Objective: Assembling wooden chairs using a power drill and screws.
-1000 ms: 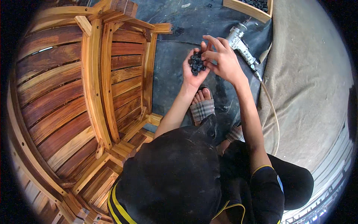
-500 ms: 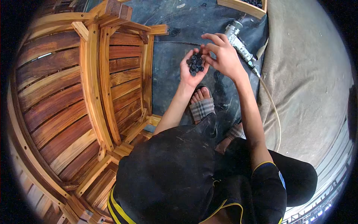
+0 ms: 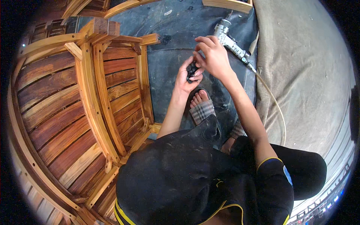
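My left hand point(image 3: 183, 80) is cupped palm up over the dark floor sheet, fingers curled round a heap of small black ring-shaped pieces point(image 3: 191, 70). Some of these appear round with a hole in the middle; part of the heap is hidden by my fingers. Just above and to the right, my right hand point(image 3: 215, 56) reaches over the heap. Its thumb and forefinger come together in a pinch beside the left fingertips, and its other fingers are bent. Whatever sits in that pinch is too small to make out.
Slatted wooden furniture point(image 3: 88, 101) fills the left side. A silver air-powered tool point(image 3: 230, 43) lies beyond my right hand, its pale hose point(image 3: 275, 99) running over a grey-brown cloth point(image 3: 300, 75). A wooden box point(image 3: 228, 4) stands at the far edge. My sandalled foot point(image 3: 201, 108) is below my hands.
My left fingers have closed more round the black pieces, covering part of the heap. Both hands appear slightly further left, and the whole view has shifted a little.
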Motion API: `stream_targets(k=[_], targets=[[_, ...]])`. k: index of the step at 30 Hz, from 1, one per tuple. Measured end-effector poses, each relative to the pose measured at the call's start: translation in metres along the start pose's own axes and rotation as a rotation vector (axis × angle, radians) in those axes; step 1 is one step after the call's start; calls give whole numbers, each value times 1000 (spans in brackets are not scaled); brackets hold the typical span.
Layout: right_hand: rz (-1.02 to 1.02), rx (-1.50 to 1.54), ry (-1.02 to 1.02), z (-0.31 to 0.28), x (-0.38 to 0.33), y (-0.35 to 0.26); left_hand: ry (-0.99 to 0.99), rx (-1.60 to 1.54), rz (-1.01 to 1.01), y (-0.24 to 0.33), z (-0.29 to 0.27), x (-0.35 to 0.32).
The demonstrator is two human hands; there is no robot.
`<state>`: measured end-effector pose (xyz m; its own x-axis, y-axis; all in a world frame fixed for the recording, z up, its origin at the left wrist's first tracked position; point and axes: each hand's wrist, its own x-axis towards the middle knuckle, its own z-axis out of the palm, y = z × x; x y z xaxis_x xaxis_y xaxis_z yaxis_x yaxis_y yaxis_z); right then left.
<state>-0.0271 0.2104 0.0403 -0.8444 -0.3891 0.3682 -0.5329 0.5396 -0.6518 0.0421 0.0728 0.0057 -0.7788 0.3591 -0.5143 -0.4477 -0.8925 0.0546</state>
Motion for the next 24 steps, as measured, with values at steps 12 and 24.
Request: stream_targets(k=[12,24], targets=[[-91,47,-135,-5,0,-5,9,66,40,11,-6,-4],[430,-455,-189,-43,4,56,-95,-127,-25,3,-17,2]])
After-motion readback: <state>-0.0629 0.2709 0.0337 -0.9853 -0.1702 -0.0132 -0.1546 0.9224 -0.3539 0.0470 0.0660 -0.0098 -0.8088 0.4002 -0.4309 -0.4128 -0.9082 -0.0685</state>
